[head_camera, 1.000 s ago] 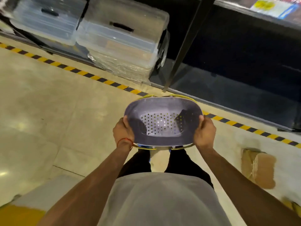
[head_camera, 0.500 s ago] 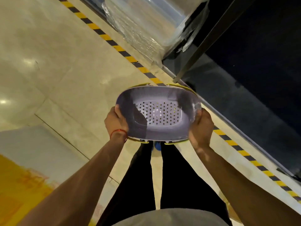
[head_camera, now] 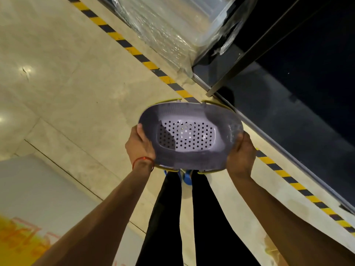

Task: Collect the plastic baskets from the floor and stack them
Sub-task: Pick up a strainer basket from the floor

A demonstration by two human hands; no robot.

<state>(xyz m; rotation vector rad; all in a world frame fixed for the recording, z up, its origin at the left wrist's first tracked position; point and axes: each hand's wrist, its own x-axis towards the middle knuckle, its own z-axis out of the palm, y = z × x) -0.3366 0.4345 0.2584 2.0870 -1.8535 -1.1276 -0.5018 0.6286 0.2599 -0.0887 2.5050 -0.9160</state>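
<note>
Grey perforated basket up in both hands, in the air just on our side of the striped tape.
We clamp it at its short ends: left hand with thumb hooked over the rim, right hand wrapped round the opposite end. Yellow rim edges peek out beneath it. Wrapped clear bins sit across the tape.

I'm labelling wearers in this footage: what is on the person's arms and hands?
Both arms are bare to the frame edge, no sleeves showing. The left hand and right hand wear no gloves. A thin red thread bracelet circles the left wrist.
</note>
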